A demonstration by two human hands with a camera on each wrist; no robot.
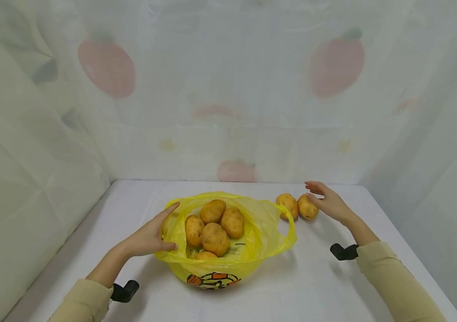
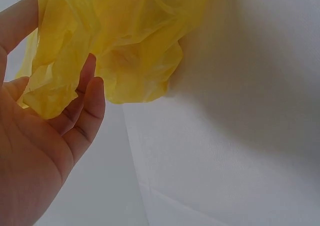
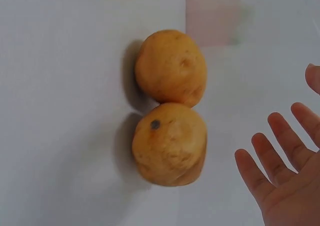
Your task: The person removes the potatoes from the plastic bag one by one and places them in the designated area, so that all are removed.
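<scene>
A: Our left hand (image 1: 147,239) rests flat-fingered against the near side of the yellow bag (image 1: 252,250), thumb along its rim, not gripping. Our right hand (image 1: 329,202) is spread and empty, just beside the two loose potatoes (image 1: 297,205), the nearer one at its fingertips.

B: And the risk?

A: We judge the bag is the weak point. It is thin film full of potatoes (image 1: 214,226), and only our straight fingers steady it, so a nudge could slump the rim and let one roll out. The loose pair touch each other in the right wrist view; knocking one could send the other away from our right hand.

B: Room to move?

A: The table (image 1: 317,286) lies bare between our hands and the bag. Beyond our right hand the cloth wall (image 1: 413,147) stands near; the table's edge runs well outside each wrist.
</scene>
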